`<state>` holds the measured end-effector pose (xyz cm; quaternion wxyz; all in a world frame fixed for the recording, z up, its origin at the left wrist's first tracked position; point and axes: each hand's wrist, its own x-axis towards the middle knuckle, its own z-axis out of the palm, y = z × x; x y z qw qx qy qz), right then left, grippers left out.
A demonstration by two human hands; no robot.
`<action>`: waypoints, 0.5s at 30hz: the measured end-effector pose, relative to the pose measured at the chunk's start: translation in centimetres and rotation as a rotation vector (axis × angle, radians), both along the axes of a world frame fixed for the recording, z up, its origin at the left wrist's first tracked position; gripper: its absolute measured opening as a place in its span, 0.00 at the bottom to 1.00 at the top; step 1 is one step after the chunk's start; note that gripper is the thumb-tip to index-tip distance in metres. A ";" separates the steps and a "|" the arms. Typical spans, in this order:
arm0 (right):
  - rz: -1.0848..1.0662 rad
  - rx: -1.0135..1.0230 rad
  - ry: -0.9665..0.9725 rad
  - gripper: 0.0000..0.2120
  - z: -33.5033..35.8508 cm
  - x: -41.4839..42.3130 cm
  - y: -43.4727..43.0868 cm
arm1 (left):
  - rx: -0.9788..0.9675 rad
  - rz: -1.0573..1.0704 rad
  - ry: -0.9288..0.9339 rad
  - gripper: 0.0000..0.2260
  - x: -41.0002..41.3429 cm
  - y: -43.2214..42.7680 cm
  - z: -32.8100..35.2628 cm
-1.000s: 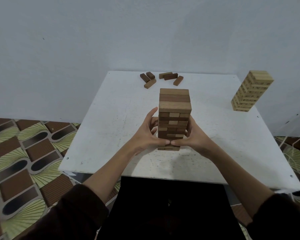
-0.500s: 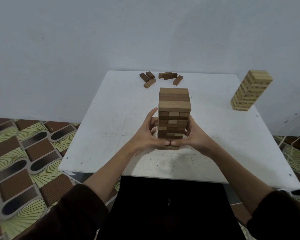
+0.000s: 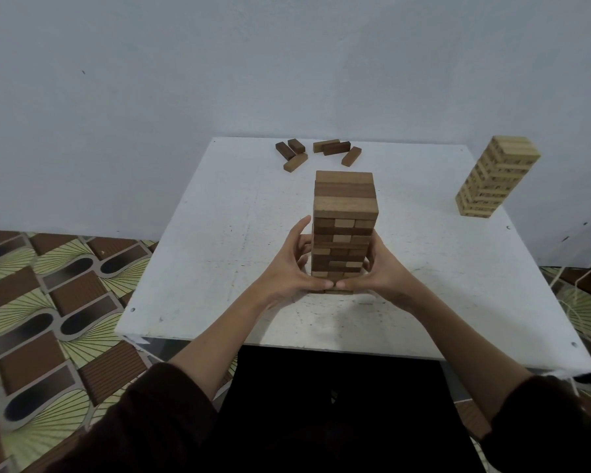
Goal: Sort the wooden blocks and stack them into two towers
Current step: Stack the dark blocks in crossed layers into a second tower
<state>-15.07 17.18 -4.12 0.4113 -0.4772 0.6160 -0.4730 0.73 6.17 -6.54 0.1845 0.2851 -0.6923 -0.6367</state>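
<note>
A tower of dark brown wooden blocks (image 3: 345,213) stands in the middle of the white table (image 3: 219,233). My left hand (image 3: 292,268) cups its lower left side and my right hand (image 3: 381,271) cups its lower right side. Both thumbs meet at the front near the base, and the fingers curl round the sides. A second tower of pale wooden blocks (image 3: 495,180) stands at the table's right edge. Several loose dark blocks (image 3: 316,152) lie at the far edge.
A pale wall rises right behind the table. Patterned brown and green floor (image 3: 48,302) lies to the left. Some cords hang at the right beside the table (image 3: 574,302).
Both hands stay cupped round the dark tower's base; they and the tower have barely shifted.
</note>
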 end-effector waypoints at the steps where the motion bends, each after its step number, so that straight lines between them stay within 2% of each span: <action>1: -0.002 0.000 0.001 0.41 0.0 0.0 0.0 | -0.002 0.003 -0.003 0.48 -0.1 0.0 -0.1; 15: 0.028 -0.008 0.000 0.43 -0.2 0.1 0.4 | 0.013 -0.071 0.002 0.51 0.0 -0.4 -1.5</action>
